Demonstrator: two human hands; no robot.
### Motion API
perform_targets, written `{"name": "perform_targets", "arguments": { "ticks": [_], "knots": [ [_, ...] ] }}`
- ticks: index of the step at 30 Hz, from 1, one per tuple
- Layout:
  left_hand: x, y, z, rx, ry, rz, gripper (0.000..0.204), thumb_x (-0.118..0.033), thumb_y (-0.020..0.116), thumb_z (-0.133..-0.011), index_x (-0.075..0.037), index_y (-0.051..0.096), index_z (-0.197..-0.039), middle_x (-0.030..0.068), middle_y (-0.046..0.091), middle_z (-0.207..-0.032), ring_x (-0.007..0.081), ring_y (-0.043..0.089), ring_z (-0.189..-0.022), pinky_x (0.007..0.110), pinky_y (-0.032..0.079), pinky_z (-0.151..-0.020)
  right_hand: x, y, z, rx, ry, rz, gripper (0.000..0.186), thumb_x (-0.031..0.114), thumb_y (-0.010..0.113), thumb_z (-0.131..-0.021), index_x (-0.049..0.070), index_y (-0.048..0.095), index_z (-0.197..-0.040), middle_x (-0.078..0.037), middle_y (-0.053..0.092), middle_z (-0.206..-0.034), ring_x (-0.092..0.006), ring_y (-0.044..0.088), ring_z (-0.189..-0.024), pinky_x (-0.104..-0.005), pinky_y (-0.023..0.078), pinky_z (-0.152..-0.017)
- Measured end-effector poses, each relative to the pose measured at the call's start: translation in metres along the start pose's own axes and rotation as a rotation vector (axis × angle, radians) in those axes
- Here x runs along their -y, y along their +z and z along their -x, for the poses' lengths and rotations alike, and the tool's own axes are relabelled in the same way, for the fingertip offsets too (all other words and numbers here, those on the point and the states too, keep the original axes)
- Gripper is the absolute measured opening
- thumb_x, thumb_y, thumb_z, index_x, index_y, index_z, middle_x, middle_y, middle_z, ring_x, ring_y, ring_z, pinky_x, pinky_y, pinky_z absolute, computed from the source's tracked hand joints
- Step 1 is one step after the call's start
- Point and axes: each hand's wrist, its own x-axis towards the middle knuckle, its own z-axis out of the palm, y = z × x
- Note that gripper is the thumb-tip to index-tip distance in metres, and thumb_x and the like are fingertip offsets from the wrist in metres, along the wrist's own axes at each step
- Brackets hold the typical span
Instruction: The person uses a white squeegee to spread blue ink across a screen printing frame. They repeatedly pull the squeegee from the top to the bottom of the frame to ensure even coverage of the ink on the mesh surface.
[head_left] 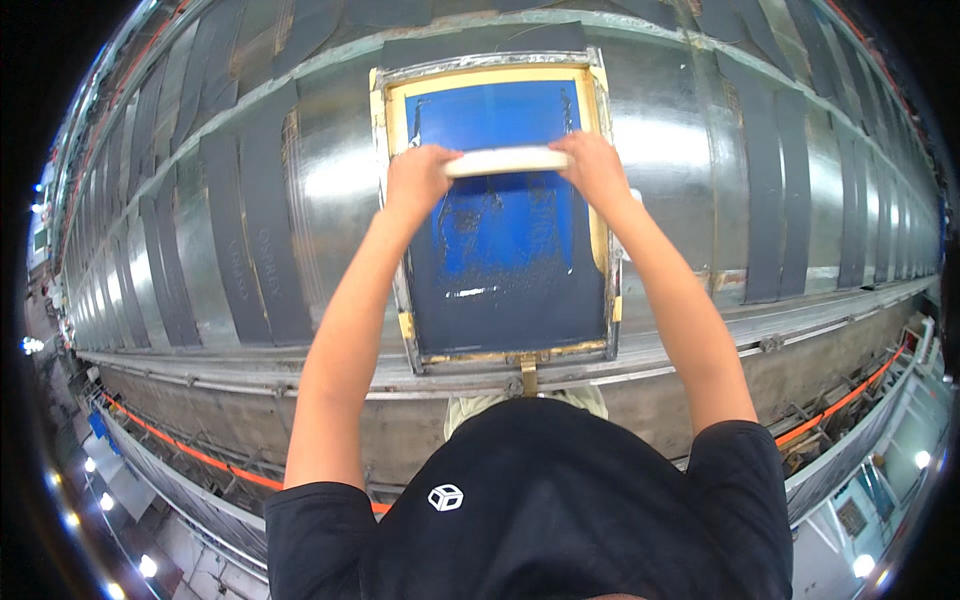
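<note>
A pale squeegee (510, 161) lies crosswise over a screen-printing frame (404, 325), toward its far half. My left hand (419, 180) is closed round the squeegee's left end, and my right hand (594, 170) grips its right end. Blue mesh (490, 105) shows beyond the squeegee, with dark smears along both sides. On the near side the blue gives way in a ragged edge to a dark band (510, 320). Yellowish tape lines parts of the frame's inner edge. The squeegee's lower edge is hidden from above.
Under the frame runs a long shiny metal table (345, 160) with dark fabric strips (268, 220) laid across it on both sides. A metal rail (240, 381) follows its near edge, close to my body. Orange strips (845, 395) run lower down, and a small metal bracket (529, 375) juts from the frame's near side.
</note>
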Motion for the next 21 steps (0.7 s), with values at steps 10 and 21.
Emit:
{"name": "perform_targets", "arguments": {
  "ticks": [10,21],
  "knots": [
    [-0.052,0.04,0.245,-0.149,0.117,0.07,0.034,0.002,0.07,-0.074,-0.014,0.078,-0.103,0.0045,0.076,-0.104,0.0265,0.072,-0.099,0.04,0.056,-0.086,0.094,0.008,0.229,0.031,0.055,-0.123,0.049,-0.006,0.077,-0.064,0.007,0.071,-0.111,-0.009,0.067,-0.111,-0.0303,0.061,-0.11,-0.0409,0.052,-0.096],
    [-0.065,0.064,0.264,-0.144,0.13,-0.013,0.053,-0.001,0.073,-0.071,-0.016,0.072,-0.123,0.0013,0.07,-0.13,0.0256,0.061,-0.125,0.041,0.047,-0.1,-0.07,-0.001,0.113,-0.413,0.479,-0.396,0.035,0.034,0.071,-0.094,0.011,0.071,-0.121,-0.02,0.071,-0.112,-0.0306,0.067,-0.1,-0.0403,0.052,-0.088]
  ]
}}
